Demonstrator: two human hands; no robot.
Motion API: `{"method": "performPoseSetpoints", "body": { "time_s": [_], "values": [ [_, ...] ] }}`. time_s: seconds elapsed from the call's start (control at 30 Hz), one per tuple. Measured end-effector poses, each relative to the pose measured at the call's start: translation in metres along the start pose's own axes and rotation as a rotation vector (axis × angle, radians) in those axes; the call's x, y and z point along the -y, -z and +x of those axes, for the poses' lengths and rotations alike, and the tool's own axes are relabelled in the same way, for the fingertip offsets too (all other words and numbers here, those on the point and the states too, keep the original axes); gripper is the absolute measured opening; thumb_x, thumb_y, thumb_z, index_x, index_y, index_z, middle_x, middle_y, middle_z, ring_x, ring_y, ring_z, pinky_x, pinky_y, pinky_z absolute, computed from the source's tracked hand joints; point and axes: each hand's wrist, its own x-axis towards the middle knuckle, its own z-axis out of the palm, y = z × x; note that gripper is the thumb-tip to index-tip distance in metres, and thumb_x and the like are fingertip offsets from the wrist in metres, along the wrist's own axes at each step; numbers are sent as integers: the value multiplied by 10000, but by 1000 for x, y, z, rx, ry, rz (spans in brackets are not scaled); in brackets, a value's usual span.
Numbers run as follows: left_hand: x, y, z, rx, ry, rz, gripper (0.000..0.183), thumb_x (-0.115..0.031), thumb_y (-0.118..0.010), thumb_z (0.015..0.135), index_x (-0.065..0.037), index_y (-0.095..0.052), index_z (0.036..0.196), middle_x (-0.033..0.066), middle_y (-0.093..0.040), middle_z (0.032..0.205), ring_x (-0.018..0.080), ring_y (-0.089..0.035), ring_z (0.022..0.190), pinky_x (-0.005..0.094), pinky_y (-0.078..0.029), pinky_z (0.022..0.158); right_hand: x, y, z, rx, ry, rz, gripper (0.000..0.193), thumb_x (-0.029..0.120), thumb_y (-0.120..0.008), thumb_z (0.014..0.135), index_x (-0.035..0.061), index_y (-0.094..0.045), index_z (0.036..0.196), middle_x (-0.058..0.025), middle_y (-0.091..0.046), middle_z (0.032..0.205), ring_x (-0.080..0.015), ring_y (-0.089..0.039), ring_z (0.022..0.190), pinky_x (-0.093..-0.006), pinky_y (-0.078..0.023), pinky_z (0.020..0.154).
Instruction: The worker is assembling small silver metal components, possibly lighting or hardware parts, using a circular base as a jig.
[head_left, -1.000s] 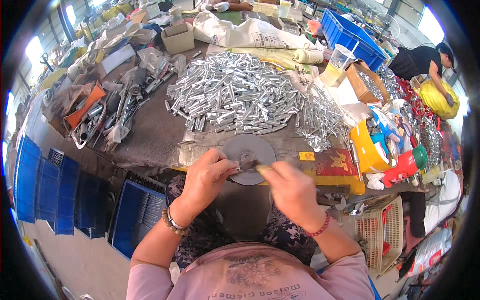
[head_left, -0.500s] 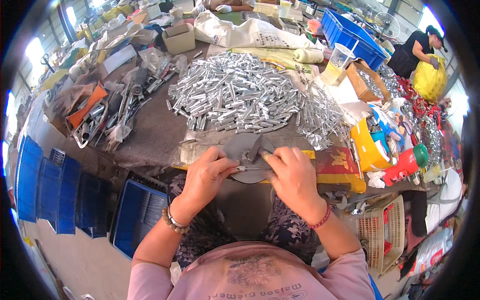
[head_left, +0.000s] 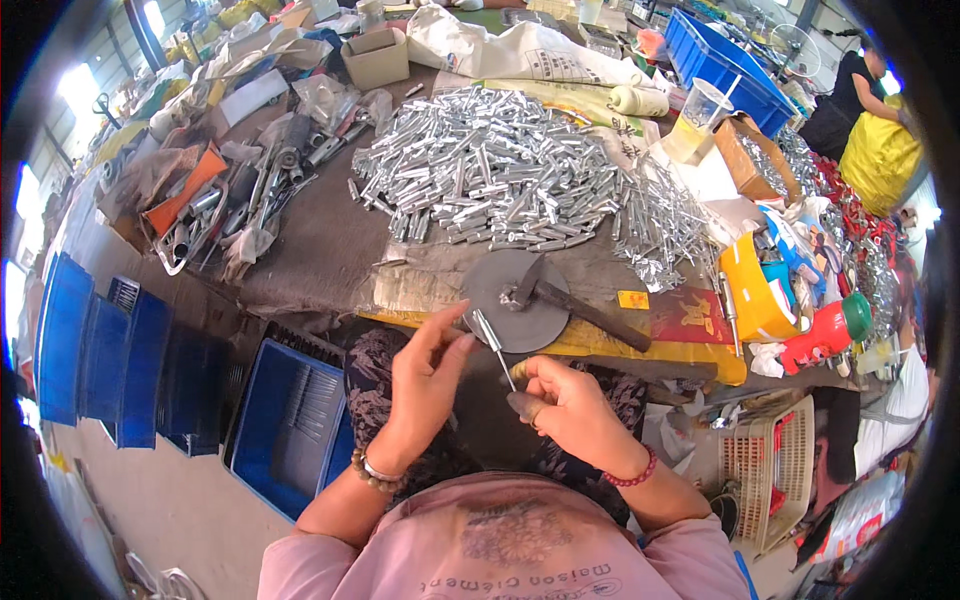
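My right hand (head_left: 570, 405) pinches the lower end of a thin metal rod (head_left: 505, 368), which has a silver metal sleeve (head_left: 486, 328) on its upper end. The rod slants up to the left, over the near edge of a round grey metal plate (head_left: 505, 285). My left hand (head_left: 428, 375) is just left of the sleeve, its fingers apart and holding nothing. A hammer (head_left: 590, 312) lies on the plate, its head near the middle and its dark handle pointing right toward the table edge.
Beyond the plate lies a big heap of silver metal sleeves (head_left: 500, 170), with a pile of thin rods (head_left: 660, 225) to its right. A blue crate (head_left: 285, 440) with rods in it stands low on my left. A red bottle with a green cap (head_left: 825, 335) lies at right.
My right hand has let go of the hammer and now grips the rod. My left hand has released the sleeve. The piece has come off the plate's middle toward me.
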Motion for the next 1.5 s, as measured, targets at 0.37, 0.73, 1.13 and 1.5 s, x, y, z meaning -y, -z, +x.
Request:
{"method": "performPoseSetpoints", "body": {
  "time_s": [0.37, 0.73, 1.13, 1.5],
  "values": [
    [2, 4, -16, 36, 376, -584, 670, -62, -801, 1002, -42, -472, 1586, 15, -704, 1019, 81, -640, 867, 250, -534, 743, 0, -32, -1, 45, -10, 152, 288, 38, -743, 1008, 6, -664, 1284, -19, -671, 830, -75, -596, 735, -299, -502, 663],
    [94, 195, -53, -430, 465, -109, 538, -95, -791, 968, 9, -579, 1451, 67, -752, 1031, 127, -687, 872, 285, -559, 711, -7, 24, 24, -321, 103, 263, 387, 162, -712, 1084, -10, -621, 1418, -67, -750, 1013, -89, -666, 814, -230, -554, 739],
    [332, 321, -213, -666, 1053, 129, 494, -39, -832, 870, 30, -670, 1331, 169, -787, 1056, 270, -793, 852, 394, -661, 704, -24, 29, 34, -337, 121, 338, 328, 194, -723, 1080, 10, -659, 1343, -57, -752, 983, -78, -675, 749, -223, -554, 683],
    [369, 301, -188, -617, 923, 571, 546, -235, -904, 863, 12, -731, 1317, 227, -802, 1230, 383, -800, 1058, 451, -636, 908, -23, 34, 26, -427, 150, 307, 448, 233, -753, 1070, 8, -639, 1440, -59, -741, 978, -93, -671, 777, -229, -549, 705]
  ]
}}
